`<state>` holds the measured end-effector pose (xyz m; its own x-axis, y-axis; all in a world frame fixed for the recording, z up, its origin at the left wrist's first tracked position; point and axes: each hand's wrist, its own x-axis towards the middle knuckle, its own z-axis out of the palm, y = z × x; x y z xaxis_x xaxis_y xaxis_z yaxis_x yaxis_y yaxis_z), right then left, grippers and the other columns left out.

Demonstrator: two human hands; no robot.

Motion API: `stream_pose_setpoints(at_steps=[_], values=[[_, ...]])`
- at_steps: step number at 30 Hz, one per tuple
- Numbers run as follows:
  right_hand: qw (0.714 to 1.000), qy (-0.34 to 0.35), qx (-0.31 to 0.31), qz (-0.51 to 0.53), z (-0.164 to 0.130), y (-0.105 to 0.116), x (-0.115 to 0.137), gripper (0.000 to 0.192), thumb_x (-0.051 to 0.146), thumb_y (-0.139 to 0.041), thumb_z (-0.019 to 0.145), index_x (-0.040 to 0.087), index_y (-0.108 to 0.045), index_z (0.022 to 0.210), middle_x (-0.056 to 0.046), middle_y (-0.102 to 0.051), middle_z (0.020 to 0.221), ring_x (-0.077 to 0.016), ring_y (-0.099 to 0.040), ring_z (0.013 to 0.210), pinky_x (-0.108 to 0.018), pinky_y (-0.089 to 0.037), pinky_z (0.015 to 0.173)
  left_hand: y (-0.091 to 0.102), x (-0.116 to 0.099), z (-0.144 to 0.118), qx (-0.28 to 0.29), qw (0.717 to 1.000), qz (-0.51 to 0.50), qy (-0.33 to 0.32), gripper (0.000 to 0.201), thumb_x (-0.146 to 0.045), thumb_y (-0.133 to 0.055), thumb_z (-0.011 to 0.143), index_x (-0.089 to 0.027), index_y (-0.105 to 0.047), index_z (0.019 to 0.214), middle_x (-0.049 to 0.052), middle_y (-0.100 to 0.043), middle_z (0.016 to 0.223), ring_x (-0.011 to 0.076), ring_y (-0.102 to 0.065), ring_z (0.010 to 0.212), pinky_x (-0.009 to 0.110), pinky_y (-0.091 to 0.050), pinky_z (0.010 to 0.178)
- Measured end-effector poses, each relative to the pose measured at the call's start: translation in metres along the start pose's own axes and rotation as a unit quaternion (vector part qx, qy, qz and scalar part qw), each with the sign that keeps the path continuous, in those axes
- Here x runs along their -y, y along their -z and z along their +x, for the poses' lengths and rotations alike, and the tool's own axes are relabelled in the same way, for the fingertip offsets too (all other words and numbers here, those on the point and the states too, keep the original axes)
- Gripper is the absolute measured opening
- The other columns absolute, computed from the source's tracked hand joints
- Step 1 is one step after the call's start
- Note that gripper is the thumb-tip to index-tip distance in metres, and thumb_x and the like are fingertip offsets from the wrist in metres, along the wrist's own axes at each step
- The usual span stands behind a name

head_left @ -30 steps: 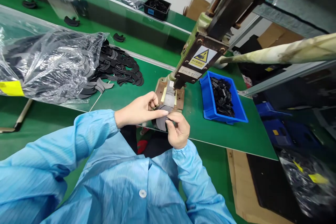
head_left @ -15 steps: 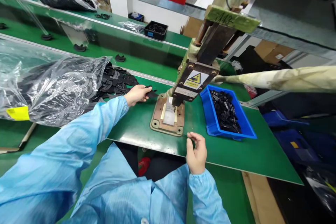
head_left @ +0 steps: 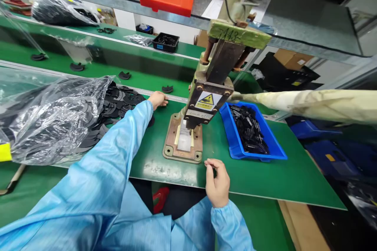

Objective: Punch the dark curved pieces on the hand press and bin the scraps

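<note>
From where I stand, the long green-topped bench (head_left: 273, 178) takes up the most room; past the metal rail (head_left: 141, 90) on its far edge runs a matching green strip (head_left: 100, 72). Midway along the bench stands a worn green-and-brown metal press (head_left: 203, 102), its rusty base plate (head_left: 172, 139) set back from the near edge. A bulging clear plastic bag (head_left: 67, 113) fills the left end as far as the near edge, and a blue rectangular plastic bin (head_left: 273, 143) of small black parts (head_left: 250, 133) sits right of the press. Spilling from the bag is a loose heap of flat black and grey crescent-shaped pieces (head_left: 122, 102). They look light, thin and fairly stiff, probably slippery against one another, hardly fragile; I'd pinch one across its broad middle, thumb on one face, fingers on the other.

The right hand (head_left: 218, 182) is half open at the near edge, in front of the base plate, with nothing visible in it. The left hand (head_left: 158, 99) is by the far rail, fingers loosely bent; I can't tell whether anything is tucked under them. Just beyond its fingertips, on the strip, lies a single black crescent (head_left: 167, 89), apart from the hand
</note>
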<state>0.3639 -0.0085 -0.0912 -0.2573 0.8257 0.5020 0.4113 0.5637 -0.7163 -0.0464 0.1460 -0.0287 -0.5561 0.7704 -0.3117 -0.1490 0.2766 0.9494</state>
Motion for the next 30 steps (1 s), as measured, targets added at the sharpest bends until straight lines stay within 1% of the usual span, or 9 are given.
stream_pose_setpoints(at_steps=[4, 6, 9, 13, 15, 18, 22, 26, 30], values=[[1.0, 0.003, 0.018, 0.01, 0.001, 0.0, 0.001, 0.021, 0.027, -0.053, 0.102, 0.024, -0.071, 0.113, -0.009, -0.076, 0.105, -0.021, -0.074, 0.098, -0.042, -0.065, 0.087, 0.006, 0.019, -0.043, 0.036, 0.998, 0.017, -0.041, 0.012, -0.017, -0.064, 0.102, -0.015, -0.06, 0.091, 0.003, -0.07, 0.082, 0.0073, -0.056, 0.057, 0.023, -0.045, 0.056], [1.0, 0.005, 0.027, 0.013, 0.003, 0.0, 0.003, 0.023, 0.028, -0.051, 0.103, 0.024, -0.072, 0.111, -0.009, -0.076, 0.104, -0.0201, -0.074, 0.097, -0.04, -0.064, 0.086, 0.011, 0.034, -0.072, 0.055, 0.995, 0.029, -0.072, 0.019, -0.029, -0.064, 0.104, -0.016, -0.062, 0.09, 0.001, -0.068, 0.078, 0.0077, -0.052, 0.054, 0.023, -0.039, 0.051], [0.999, 0.002, 0.034, 0.014, 0.004, 0.0, 0.007, 0.024, 0.03, -0.05, 0.104, 0.023, -0.073, 0.11, -0.008, -0.076, 0.104, -0.0189, -0.074, 0.096, -0.038, -0.063, 0.087, 0.021, 0.066, -0.114, 0.095, 0.984, 0.044, -0.141, 0.037, -0.053, -0.061, 0.103, -0.018, -0.063, 0.09, -0.002, -0.061, 0.07, 0.0093, -0.046, 0.052, 0.024, -0.034, 0.049], [0.999, -0.005, 0.04, 0.019, 0.004, 0.0, 0.008, 0.024, 0.032, -0.051, 0.105, 0.023, -0.073, 0.109, -0.008, -0.076, 0.104, -0.0187, -0.074, 0.096, -0.038, -0.062, 0.088, 0.033, 0.105, -0.149, 0.122, 0.971, 0.067, -0.193, 0.054, -0.072, -0.056, 0.099, -0.02, -0.065, 0.089, -0.001, -0.059, 0.068, 0.0117, -0.047, 0.055, 0.026, -0.037, 0.053], [0.999, -0.01, 0.037, 0.023, 0.003, -0.001, 0.009, 0.025, 0.034, -0.05, 0.105, 0.023, -0.072, 0.109, -0.008, -0.076, 0.104, -0.0184, -0.074, 0.096, -0.037, -0.062, 0.087, 0.036, 0.114, -0.156, 0.117, 0.968, 0.073, -0.208, 0.056, -0.075, -0.054, 0.099, -0.02, -0.066, 0.089, -0.001, -0.061, 0.07, 0.0126, -0.049, 0.057, 0.026, -0.038, 0.055], [0.999, -0.016, 0.032, 0.029, 0.004, 0.001, 0.013, 0.028, 0.037, -0.047, 0.107, 0.023, -0.071, 0.109, -0.007, -0.076, 0.102, -0.0167, -0.075, 0.092, -0.035, -0.064, 0.083, 0.036, 0.117, -0.157, 0.102, 0.968, 0.073, -0.219, 0.058, -0.076, -0.051, 0.1, -0.021, -0.066, 0.088, 0.0, -0.061, 0.07, 0.0134, -0.051, 0.059, 0.027, -0.04, 0.056], [0.999, -0.018, 0.033, 0.021, 0.014, 0.014, 0.015, 0.03, 0.041, -0.046, 0.107, 0.023, -0.071, 0.11, -0.005, -0.076, 0.099, -0.0153, -0.076, 0.088, -0.032, -0.065, 0.08, 0.034, 0.118, -0.157, 0.1, 0.964, 0.085, -0.232, 0.056, -0.073, -0.052, 0.101, -0.02, -0.067, 0.088, 0.0, -0.06, 0.07, 0.0138, -0.052, 0.061, 0.027, -0.04, 0.058], [1.0, -0.023, 0.004, -0.017, 0.043, 0.047, 0.007, 0.031, 0.046, -0.049, 0.105, 0.025, -0.07, 0.115, -0.006, -0.076, 0.106, -0.017, -0.075, 0.097, -0.036, -0.065, 0.089, 0.035, 0.12, -0.158, 0.107, 0.962, 0.091, -0.234, 0.053, -0.07, -0.052, 0.102, -0.02, -0.067, 0.089, 0.0, -0.06, 0.07, 0.0134, -0.051, 0.061, 0.026, -0.041, 0.058], [0.994, -0.042, -0.034, -0.097, 0.094, 0.089, -0.013, 0.035, 0.049, -0.048, 0.105, 0.023, -0.068, 0.119, -0.009, -0.075, 0.115, -0.019, -0.072, 0.104, -0.04, -0.062, 0.098, 0.036, 0.119, -0.161, 0.11, 0.961, 0.1, -0.233, 0.05, -0.065, -0.052, 0.104, -0.02, -0.066, 0.089, 0.0, -0.061, 0.071, 0.0137, -0.052, 0.061, 0.027, -0.042, 0.058]])
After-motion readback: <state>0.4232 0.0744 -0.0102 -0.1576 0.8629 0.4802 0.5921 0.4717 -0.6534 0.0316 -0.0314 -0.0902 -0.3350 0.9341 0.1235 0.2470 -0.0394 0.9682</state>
